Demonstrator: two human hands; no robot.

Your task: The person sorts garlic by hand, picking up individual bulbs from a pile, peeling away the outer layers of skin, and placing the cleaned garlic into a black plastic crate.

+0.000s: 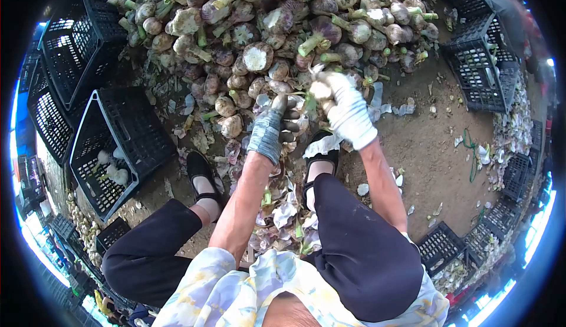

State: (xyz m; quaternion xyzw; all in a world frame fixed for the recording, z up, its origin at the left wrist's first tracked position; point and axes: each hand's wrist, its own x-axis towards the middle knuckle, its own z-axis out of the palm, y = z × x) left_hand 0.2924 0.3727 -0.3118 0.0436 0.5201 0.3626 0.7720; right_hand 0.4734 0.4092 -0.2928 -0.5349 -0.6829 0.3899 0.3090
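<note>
My left hand (274,125), in a grey glove with dark fingertips, is half curled with its fingers apart, close to the front of a big heap of garlic bulbs (257,57). Nothing shows clearly in its grasp. Just right of it, my right hand (346,108) wears a white striped glove and is closed on a pale garlic bulb (321,90). Loose, papery skin sticks up above that bulb. The heaped bulbs have purple and whitish skins, several with cut green stems. Torn garlic skins (284,215) lie between my feet.
A tilted black plastic crate (138,132) with a few pale bulbs inside stands at left, beside stacked crates (71,44). Another crate (480,68) stands at right. Bare dirt ground (427,150) with scattered skins and a green string (471,153) lies on the right.
</note>
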